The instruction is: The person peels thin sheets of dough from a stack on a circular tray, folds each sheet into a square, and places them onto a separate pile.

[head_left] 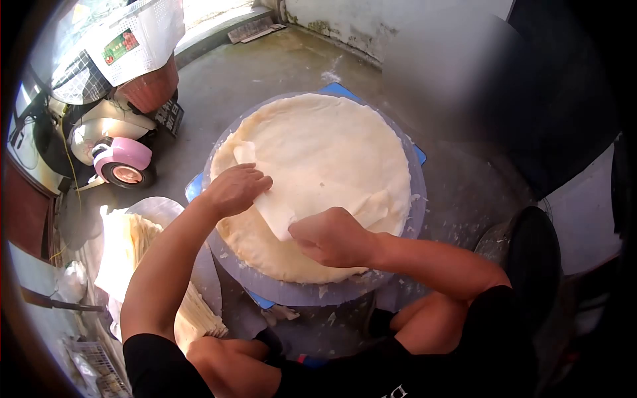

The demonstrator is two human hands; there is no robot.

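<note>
Far left of the tray, beyond the folded sheets, a pale plastic bag (71,284) lies by the wall, with a wire crate (99,368) nearer the person. Left of the tray and farther off stands a scooter (106,129) with a pink wheel cover (126,154); a reddish bucket (152,86) and a white basket (136,43) are stacked above it. Just left of the tray, the folded sheets (119,249) lie in a pile, partly hidden by the left forearm (162,282).

The left hand (235,189) is over the left part of the tray, palm down with fingers bent, at the edge of the top sheet (279,199); whether it pinches the sheet is hidden. This thin sheet is partly peeled up from the round dough stack (325,142), which covers most of the tray (417,212). Blue corners of a bench (342,91) stick out from under the tray. The right hand (335,237) is curled into a fist on the near side of the tray, gripping the sheet's near edge.

Beyond the tray to the right, a blurred patch hides floor (279,63) and wall (342,26). Right of the tray and well apart stands a dark round object (536,249).
</note>
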